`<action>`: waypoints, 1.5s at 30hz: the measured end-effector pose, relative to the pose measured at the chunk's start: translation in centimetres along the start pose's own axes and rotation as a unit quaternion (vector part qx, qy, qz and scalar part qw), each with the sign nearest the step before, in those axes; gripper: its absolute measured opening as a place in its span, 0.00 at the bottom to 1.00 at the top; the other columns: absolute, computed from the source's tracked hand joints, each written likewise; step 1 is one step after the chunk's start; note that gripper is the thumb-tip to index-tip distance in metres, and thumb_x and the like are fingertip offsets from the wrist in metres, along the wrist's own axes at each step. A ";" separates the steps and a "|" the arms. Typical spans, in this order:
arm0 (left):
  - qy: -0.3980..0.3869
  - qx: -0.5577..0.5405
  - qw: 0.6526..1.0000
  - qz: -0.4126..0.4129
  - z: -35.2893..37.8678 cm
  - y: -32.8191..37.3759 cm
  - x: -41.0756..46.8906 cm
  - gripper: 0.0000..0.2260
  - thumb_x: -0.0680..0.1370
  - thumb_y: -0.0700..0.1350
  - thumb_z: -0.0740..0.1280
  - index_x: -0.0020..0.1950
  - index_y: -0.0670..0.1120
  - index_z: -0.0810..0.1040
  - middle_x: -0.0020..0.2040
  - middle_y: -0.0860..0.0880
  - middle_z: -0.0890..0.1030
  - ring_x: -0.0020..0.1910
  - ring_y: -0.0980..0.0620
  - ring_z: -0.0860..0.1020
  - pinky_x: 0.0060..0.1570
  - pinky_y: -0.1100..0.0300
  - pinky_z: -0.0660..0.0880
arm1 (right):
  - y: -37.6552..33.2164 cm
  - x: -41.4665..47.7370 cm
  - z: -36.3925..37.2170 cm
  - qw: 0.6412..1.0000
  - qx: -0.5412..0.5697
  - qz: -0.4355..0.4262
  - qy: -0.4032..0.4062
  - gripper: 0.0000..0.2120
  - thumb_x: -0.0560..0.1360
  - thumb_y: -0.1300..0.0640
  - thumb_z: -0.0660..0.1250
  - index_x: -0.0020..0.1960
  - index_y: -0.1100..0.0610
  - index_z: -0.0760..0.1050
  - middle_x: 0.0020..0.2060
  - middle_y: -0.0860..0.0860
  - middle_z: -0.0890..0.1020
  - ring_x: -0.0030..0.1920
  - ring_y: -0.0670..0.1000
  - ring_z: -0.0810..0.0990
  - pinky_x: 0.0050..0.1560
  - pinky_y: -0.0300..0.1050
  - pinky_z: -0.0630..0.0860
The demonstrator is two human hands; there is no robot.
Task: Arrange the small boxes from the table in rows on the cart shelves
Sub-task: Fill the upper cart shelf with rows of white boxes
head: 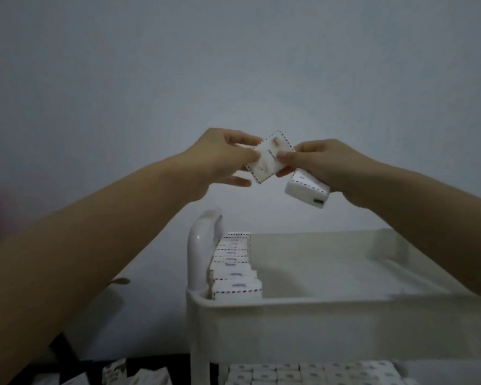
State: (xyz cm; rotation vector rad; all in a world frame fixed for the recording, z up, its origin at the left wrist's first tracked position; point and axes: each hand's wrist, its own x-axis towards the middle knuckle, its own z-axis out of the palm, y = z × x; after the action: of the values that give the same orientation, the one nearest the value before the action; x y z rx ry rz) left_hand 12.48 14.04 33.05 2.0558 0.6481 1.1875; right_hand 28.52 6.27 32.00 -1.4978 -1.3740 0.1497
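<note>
Table boxes: loose small boxes (134,375) at my lower left, not yet shelved.
Lower shelf: packed boxes (303,373) in tight rows.
Top shelf: white rim (317,304); it holds one row.
Shelf row (233,265): stands on edge against the left wall, beside the cart handle (203,245), so later rows can butt against it.
Left hand (222,157): thumb and fingers pinch the raised box (270,158), above the shelf.
Right hand (317,162): thumb and forefinger pinch the same box. A spare box (307,190) is tucked under the palm, its grip hidden.
Judgement: I'm passing one box leftward, nearer the row, with the spare in reserve.
Wall (233,65): plain grey.
</note>
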 end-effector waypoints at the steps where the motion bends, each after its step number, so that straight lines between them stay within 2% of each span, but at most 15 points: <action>1: 0.002 0.056 0.998 -0.010 0.0 -0.7 1.0 0.13 0.78 0.39 0.67 0.62 0.48 0.77 0.53 0.46 0.82 0.52 0.50 0.81 0.47 0.55 0.82 | 0.5 1.1 0.0 0.999 -0.031 0.004 0.009 0.13 0.76 0.47 0.69 0.51 0.55 0.82 0.43 0.50 0.84 0.31 0.44 0.77 0.29 0.34 0.72; 3: 0.001 0.241 0.971 0.003 -0.1 -2.0 2.8 0.15 0.78 0.40 0.63 0.64 0.48 0.76 0.60 0.47 0.78 0.58 0.48 0.77 0.56 0.57 0.77 | 1.7 3.2 0.1 0.985 -0.171 -0.009 0.015 0.12 0.75 0.48 0.69 0.51 0.56 0.82 0.40 0.50 0.82 0.38 0.48 0.79 0.38 0.41 0.75; 5: -0.063 0.401 0.914 0.013 0.4 -2.8 3.8 0.15 0.78 0.41 0.61 0.64 0.46 0.78 0.63 0.48 0.78 0.60 0.48 0.75 0.56 0.61 0.72 | 2.4 4.7 0.9 0.941 -0.337 -0.023 -0.023 0.14 0.75 0.45 0.68 0.55 0.53 0.80 0.45 0.49 0.82 0.45 0.51 0.80 0.45 0.45 0.76; 8: -0.181 0.529 0.829 -0.002 2.1 -4.1 4.9 0.15 0.80 0.42 0.59 0.63 0.46 0.79 0.63 0.48 0.79 0.61 0.48 0.75 0.62 0.57 0.72 | 3.2 5.8 3.0 0.870 -0.478 -0.018 -0.115 0.19 0.75 0.44 0.67 0.63 0.51 0.75 0.52 0.48 0.80 0.47 0.50 0.78 0.43 0.43 0.73; 12: -0.283 0.637 0.717 -0.038 3.5 -6.0 6.3 0.19 0.79 0.38 0.54 0.68 0.43 0.73 0.67 0.47 0.76 0.65 0.47 0.73 0.67 0.52 0.69 | 3.3 6.6 5.5 0.813 -0.556 -0.033 -0.169 0.23 0.75 0.42 0.67 0.65 0.54 0.74 0.55 0.52 0.80 0.52 0.52 0.79 0.45 0.42 0.72; 16: -0.344 0.646 0.679 -0.060 3.6 -6.0 6.1 0.20 0.80 0.38 0.53 0.72 0.41 0.68 0.70 0.46 0.72 0.66 0.49 0.71 0.61 0.62 0.68 | 3.9 7.1 6.7 0.804 -0.556 -0.029 -0.207 0.25 0.75 0.42 0.67 0.66 0.56 0.73 0.58 0.52 0.79 0.56 0.52 0.78 0.48 0.42 0.72; 21: -0.363 0.641 0.673 -0.059 3.7 -5.8 5.8 0.19 0.80 0.40 0.56 0.71 0.47 0.70 0.67 0.50 0.74 0.63 0.51 0.72 0.57 0.60 0.67 | 5.6 6.7 6.9 0.816 -0.529 -0.047 -0.229 0.21 0.76 0.43 0.66 0.65 0.53 0.71 0.54 0.48 0.78 0.47 0.49 0.73 0.42 0.40 0.68; 24: -0.357 0.640 0.678 -0.052 3.8 -5.9 5.9 0.21 0.79 0.37 0.55 0.71 0.49 0.70 0.64 0.52 0.75 0.54 0.54 0.70 0.52 0.62 0.66 | 6.5 6.6 7.2 0.832 -0.508 -0.044 -0.217 0.21 0.76 0.42 0.66 0.65 0.51 0.70 0.60 0.49 0.77 0.50 0.50 0.73 0.46 0.42 0.68; 28: -0.347 0.647 0.678 -0.039 3.8 -6.0 5.9 0.19 0.79 0.38 0.56 0.69 0.50 0.71 0.53 0.53 0.71 0.51 0.54 0.69 0.47 0.62 0.65 | 7.5 6.4 7.9 0.859 -0.469 -0.048 -0.200 0.21 0.76 0.42 0.66 0.65 0.50 0.70 0.60 0.50 0.77 0.58 0.52 0.75 0.49 0.44 0.69; 32: -0.322 0.643 0.694 -0.038 3.7 -6.0 5.8 0.18 0.80 0.38 0.56 0.67 0.49 0.73 0.53 0.53 0.74 0.50 0.54 0.71 0.37 0.66 0.66 | 8.1 6.0 8.9 0.880 -0.432 -0.039 -0.194 0.20 0.76 0.44 0.66 0.64 0.49 0.69 0.59 0.50 0.78 0.53 0.51 0.76 0.49 0.45 0.72; 35: -0.268 0.634 0.724 -0.045 3.6 -6.1 5.7 0.17 0.80 0.38 0.56 0.67 0.45 0.73 0.62 0.49 0.77 0.57 0.50 0.75 0.43 0.62 0.68 | 8.0 5.8 9.2 0.894 -0.402 -0.034 -0.196 0.22 0.76 0.47 0.66 0.67 0.50 0.67 0.61 0.51 0.77 0.55 0.51 0.75 0.53 0.45 0.74; 37: -0.225 0.637 0.736 -0.038 3.4 -6.2 5.6 0.16 0.80 0.39 0.56 0.66 0.44 0.73 0.63 0.46 0.76 0.59 0.47 0.75 0.43 0.60 0.70 | 7.7 5.8 9.0 0.893 -0.401 -0.005 -0.204 0.22 0.76 0.50 0.66 0.68 0.55 0.69 0.61 0.52 0.77 0.57 0.52 0.76 0.52 0.43 0.73; 41: -0.193 0.655 0.727 -0.071 3.6 -5.8 5.0 0.12 0.82 0.40 0.54 0.55 0.38 0.76 0.48 0.46 0.73 0.48 0.46 0.75 0.50 0.55 0.73 | 7.8 5.8 8.2 0.882 -0.395 0.095 -0.240 0.18 0.76 0.52 0.67 0.61 0.61 0.77 0.50 0.56 0.80 0.48 0.56 0.83 0.41 0.45 0.81; 43: -0.166 0.637 0.747 -0.089 3.5 -5.8 5.1 0.10 0.82 0.40 0.55 0.46 0.40 0.74 0.40 0.46 0.73 0.37 0.49 0.73 0.35 0.61 0.71 | 8.0 5.7 8.2 0.881 -0.380 0.115 -0.257 0.17 0.75 0.53 0.67 0.61 0.60 0.77 0.50 0.56 0.81 0.46 0.56 0.83 0.39 0.45 0.81; 45: -0.177 0.581 0.781 -0.142 3.0 -6.2 5.7 0.11 0.82 0.41 0.56 0.54 0.40 0.77 0.45 0.45 0.78 0.40 0.47 0.77 0.32 0.65 0.71 | 8.1 5.4 8.4 0.884 -0.355 0.120 -0.280 0.17 0.75 0.54 0.68 0.62 0.58 0.76 0.50 0.55 0.81 0.43 0.54 0.83 0.41 0.45 0.81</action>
State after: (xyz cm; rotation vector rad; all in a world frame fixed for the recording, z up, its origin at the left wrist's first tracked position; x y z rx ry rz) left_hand 17.21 21.12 30.44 2.8468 1.7037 0.0805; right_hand 29.86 17.08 25.24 -2.3760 -1.8063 0.2697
